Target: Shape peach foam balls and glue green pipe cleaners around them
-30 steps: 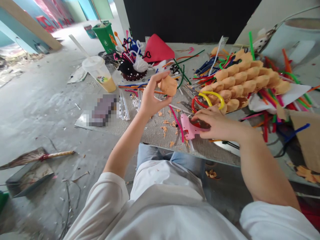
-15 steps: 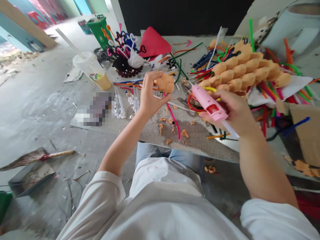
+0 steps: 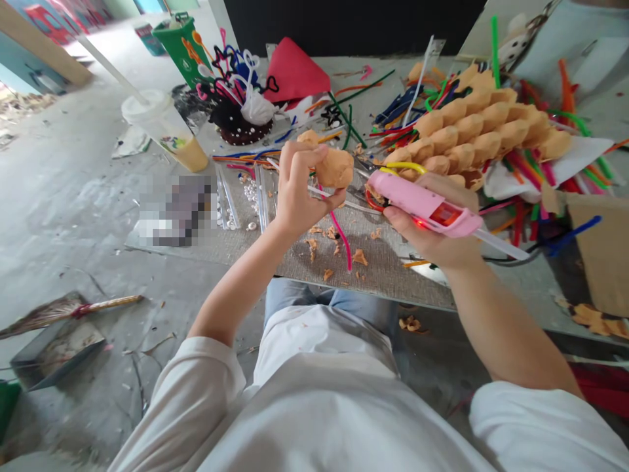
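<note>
My left hand (image 3: 299, 191) is raised over the table, fingers closed round a small orange foam piece (image 3: 335, 168). My right hand (image 3: 432, 231) grips a pink glue gun (image 3: 422, 203), held level with its nozzle pointing left, close to the foam piece. A clear glue stick pokes out of the gun's back end to the right. Behind the gun lies a panel of orange foam pieces in rows (image 3: 479, 134), with pipe cleaners around it.
Grey mat (image 3: 383, 262) with orange scraps and a pink pipe cleaner (image 3: 341, 236) under my hands. Plastic cup with straw (image 3: 170, 131) at left, green bin (image 3: 179, 42), red cone (image 3: 295, 75), dark beaded craft piece (image 3: 238, 124). Broom and dustpan (image 3: 54, 328) on the floor.
My right hand picked the glue gun up off the mat, raised it and turned its nozzle toward the foam piece. My left hand kept hold of the foam piece throughout.
</note>
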Available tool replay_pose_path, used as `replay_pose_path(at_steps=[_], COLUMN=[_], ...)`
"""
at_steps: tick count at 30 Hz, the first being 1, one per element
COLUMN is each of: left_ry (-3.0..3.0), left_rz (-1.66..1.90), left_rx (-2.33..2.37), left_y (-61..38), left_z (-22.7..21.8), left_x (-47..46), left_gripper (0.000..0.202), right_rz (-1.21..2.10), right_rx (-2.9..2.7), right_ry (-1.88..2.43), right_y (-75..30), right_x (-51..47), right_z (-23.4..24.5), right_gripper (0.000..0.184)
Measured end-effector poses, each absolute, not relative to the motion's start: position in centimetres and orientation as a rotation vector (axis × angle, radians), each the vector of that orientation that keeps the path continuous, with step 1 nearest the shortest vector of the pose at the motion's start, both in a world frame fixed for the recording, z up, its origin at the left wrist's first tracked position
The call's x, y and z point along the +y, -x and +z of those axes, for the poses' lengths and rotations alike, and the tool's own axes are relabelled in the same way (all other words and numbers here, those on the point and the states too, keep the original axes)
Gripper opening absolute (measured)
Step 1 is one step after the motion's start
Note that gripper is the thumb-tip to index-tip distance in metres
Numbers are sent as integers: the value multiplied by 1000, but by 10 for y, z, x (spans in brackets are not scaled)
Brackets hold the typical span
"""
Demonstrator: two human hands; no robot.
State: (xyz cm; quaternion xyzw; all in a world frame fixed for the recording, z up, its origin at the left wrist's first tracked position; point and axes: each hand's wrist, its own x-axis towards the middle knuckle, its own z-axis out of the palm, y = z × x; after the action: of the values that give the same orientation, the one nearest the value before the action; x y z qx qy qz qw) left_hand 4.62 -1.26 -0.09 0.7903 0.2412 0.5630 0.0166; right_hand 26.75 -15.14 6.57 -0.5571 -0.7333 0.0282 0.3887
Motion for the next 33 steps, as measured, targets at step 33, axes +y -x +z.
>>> replay_pose_path(at_steps=[33], left_ry=[-2539], left_rz=[1888], left_rx=[685], left_y=[-54], left_z=[5], left_x=[-19], left_gripper=[62], right_rz=[-188], right_rx=[-1795], right_ry=[1075], right_y=[-267], right_x=[-138], right_z=[41], right_gripper=[36])
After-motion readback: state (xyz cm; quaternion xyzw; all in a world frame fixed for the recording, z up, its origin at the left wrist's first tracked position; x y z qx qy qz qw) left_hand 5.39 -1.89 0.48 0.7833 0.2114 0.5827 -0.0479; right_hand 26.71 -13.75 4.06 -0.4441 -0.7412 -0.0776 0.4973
